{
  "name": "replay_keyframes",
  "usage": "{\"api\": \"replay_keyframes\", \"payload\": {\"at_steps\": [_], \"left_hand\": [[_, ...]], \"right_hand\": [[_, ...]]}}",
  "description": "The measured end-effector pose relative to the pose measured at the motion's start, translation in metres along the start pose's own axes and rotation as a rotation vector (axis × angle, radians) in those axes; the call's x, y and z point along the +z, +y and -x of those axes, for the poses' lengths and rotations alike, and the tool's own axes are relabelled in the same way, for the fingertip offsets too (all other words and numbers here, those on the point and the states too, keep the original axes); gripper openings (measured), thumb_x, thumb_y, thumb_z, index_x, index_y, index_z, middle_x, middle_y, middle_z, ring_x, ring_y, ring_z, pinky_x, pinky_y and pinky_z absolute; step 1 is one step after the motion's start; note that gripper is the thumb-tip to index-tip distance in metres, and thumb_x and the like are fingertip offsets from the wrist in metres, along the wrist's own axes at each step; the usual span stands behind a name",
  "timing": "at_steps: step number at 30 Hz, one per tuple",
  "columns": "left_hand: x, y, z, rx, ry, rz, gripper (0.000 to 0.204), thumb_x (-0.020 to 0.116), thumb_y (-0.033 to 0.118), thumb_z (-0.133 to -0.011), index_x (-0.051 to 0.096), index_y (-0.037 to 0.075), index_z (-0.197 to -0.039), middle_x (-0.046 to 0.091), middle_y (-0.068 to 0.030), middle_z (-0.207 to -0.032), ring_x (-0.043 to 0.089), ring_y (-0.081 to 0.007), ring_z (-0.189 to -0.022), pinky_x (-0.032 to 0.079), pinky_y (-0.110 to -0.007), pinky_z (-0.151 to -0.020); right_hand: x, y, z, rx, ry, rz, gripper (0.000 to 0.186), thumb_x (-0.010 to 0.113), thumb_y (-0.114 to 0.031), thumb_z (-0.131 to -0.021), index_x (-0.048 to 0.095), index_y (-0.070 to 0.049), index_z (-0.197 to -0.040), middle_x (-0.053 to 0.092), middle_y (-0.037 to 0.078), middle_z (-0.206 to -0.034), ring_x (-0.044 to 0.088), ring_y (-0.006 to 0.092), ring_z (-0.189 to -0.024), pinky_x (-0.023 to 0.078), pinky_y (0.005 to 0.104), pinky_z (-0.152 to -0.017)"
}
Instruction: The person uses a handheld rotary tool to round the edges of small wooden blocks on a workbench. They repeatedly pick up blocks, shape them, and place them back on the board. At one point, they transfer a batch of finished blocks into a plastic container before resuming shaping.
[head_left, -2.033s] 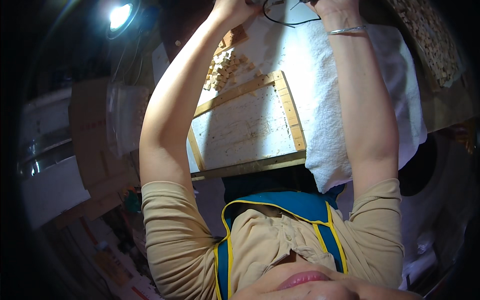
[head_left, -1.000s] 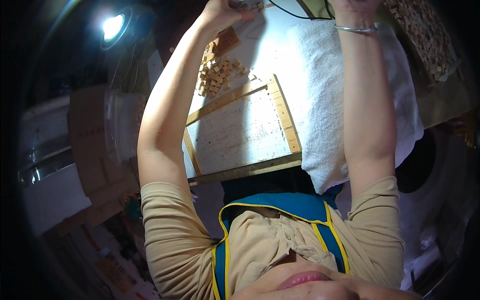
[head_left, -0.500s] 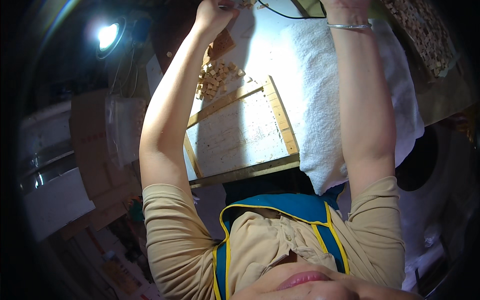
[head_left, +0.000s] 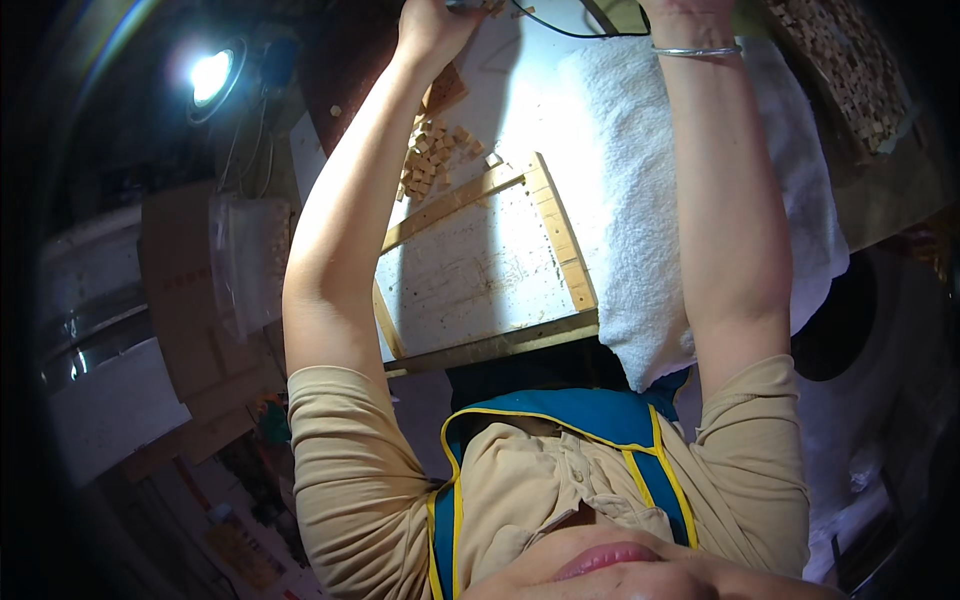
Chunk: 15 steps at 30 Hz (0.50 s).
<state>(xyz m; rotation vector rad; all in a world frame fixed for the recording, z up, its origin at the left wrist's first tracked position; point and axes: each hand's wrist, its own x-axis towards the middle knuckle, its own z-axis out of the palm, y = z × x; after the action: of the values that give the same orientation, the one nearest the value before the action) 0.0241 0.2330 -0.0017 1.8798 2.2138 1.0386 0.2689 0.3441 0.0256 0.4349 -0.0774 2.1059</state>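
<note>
At the top edge, my left hand reaches past a brown wooden block. Its fingers are cut off by the picture edge, and a small dark patch shows beside them. Nearer me, below that block, lies a loose pile of small wooden cubes, partly behind my left forearm. My right hand is also at the top edge, beyond the white towel; only its wrist side, with a silver bangle, shows. What either hand holds is out of sight.
Wooden strips edge part of the white board in front of me. A black cable curves across the top. Many more cubes fill the upper right. A bright lamp shines at upper left, above cardboard.
My left hand and forearm have shifted slightly to the right and up, and the fingers have passed further out of the picture. My right arm has barely moved.
</note>
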Motion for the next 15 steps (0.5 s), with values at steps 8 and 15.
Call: {"api": "replay_keyframes", "payload": {"at_steps": [8,15], "left_hand": [[0.007,0.012,-0.002,0.191,-0.096,-0.173,0.014,0.075,0.008,-0.080,0.077,0.002,-0.092,0.069,-0.0219,-0.100,0.069,-0.0383,-0.092,0.056,-0.040,-0.083],[-0.008,0.022,0.002,-0.072,0.007,-0.018,0.038,0.079,0.017,-0.081,0.072,-0.003,-0.112,0.072,-0.0213,-0.112,0.071,-0.0328,-0.099,0.056,-0.038,-0.087]], "right_hand": [[-0.003,-0.002,-0.001,0.020,0.004,-0.019,0.019,0.068,-0.022,-0.085,0.062,-0.006,-0.076,0.066,0.007,-0.072,0.064,0.0214,-0.066,0.056,0.0369,-0.067],[-0.001,-0.001,-0.002,0.000,0.069,0.044,0.023,0.069,-0.025,-0.083,0.061,-0.004,-0.076,0.065,0.009,-0.070,0.063,0.0235,-0.062,0.055,0.0366,-0.065]]}}
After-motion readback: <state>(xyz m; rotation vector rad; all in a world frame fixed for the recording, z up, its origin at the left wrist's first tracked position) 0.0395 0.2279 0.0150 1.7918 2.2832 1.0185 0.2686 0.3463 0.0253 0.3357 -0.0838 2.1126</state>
